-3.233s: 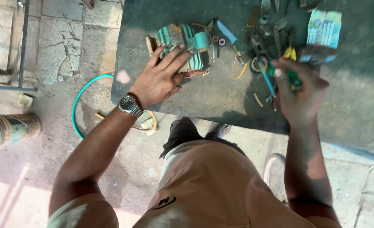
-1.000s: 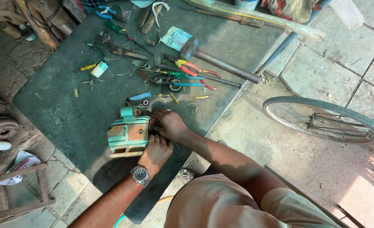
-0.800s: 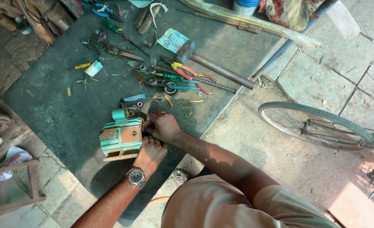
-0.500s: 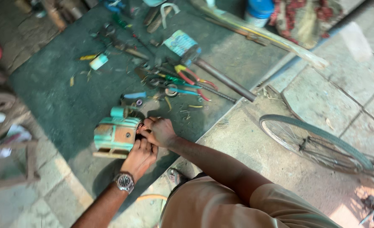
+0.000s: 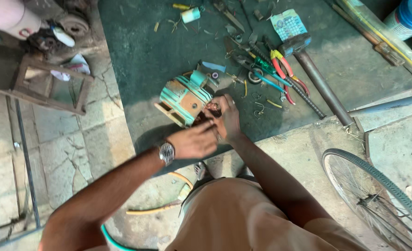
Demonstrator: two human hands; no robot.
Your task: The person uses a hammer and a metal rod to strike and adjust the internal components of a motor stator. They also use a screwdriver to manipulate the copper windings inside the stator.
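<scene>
Now, hands: left hand (image 5: 194, 142) and right hand (image 5: 225, 120) both pinch at coppery windings (image 5: 210, 109), fingers bunched together.
Motor: teal ribbed metal electric motor (image 5: 183, 96) lies tilted on the dark green mat (image 5: 145, 60), just left of the hands.
Tools: red-handled pliers (image 5: 285, 69) and a long-handled hammer (image 5: 315, 79) lie to the far right.
</scene>
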